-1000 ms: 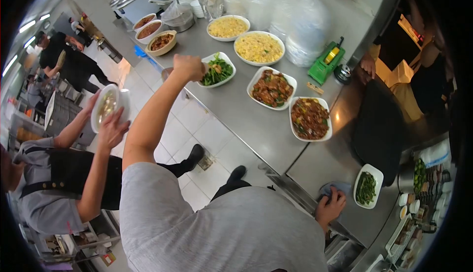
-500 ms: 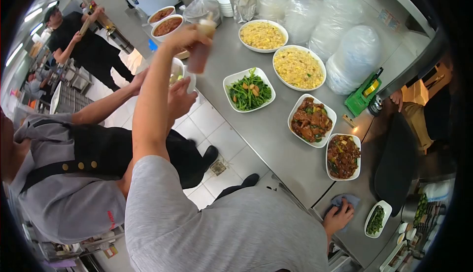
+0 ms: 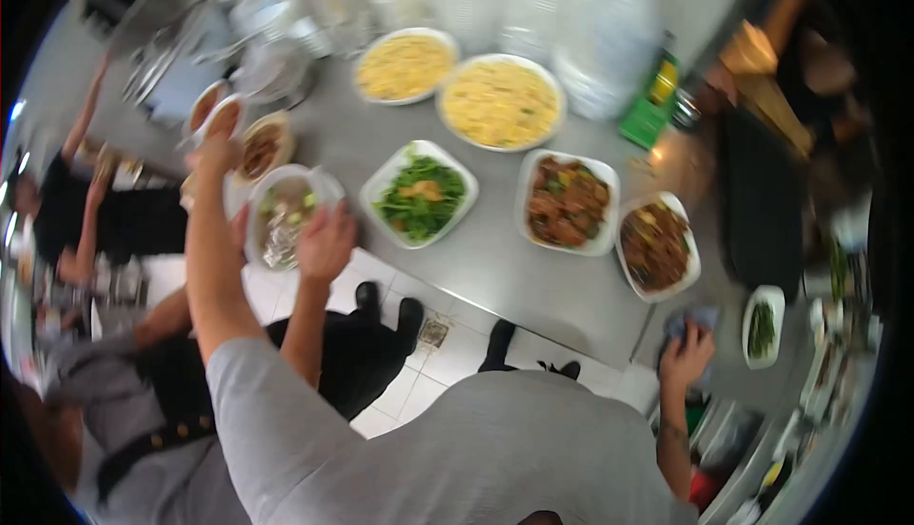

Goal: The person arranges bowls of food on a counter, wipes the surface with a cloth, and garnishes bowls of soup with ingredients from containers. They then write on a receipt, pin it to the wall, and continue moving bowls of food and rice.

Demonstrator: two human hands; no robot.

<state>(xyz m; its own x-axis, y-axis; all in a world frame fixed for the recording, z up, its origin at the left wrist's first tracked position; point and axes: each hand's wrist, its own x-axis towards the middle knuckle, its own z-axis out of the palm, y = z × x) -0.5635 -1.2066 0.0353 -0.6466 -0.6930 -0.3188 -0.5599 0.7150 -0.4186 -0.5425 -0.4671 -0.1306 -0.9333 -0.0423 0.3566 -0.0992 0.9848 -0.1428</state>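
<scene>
My left hand (image 3: 217, 151) reaches to the far left of the steel table, beside a bowl of brown food (image 3: 259, 154). Motion blur hides its fingers, and I cannot make out whether anything is in them. On the right, my right hand (image 3: 686, 356) is closed on a grey-blue cloth (image 3: 693, 319) at the table edge. A co-worker's hand (image 3: 327, 239) grips a white bowl (image 3: 282, 218) with pale green pieces and something shiny inside. Close to that bowl is a square dish of leafy greens (image 3: 420, 194).
Two plates of fried rice, one nearer (image 3: 502, 103), stand toward the back before wrapped stacks (image 3: 609, 35). Two meat dishes (image 3: 568, 199) and a small dish of greens (image 3: 763, 329) lie to the right. A green dispenser (image 3: 651, 111) sits behind. The co-worker stands close on my left.
My left hand has moved left and down; the sauce bottle it held is no longer visible. The co-worker's bowl now shows more fully. My view has shifted; my right hand stays on the cloth.
</scene>
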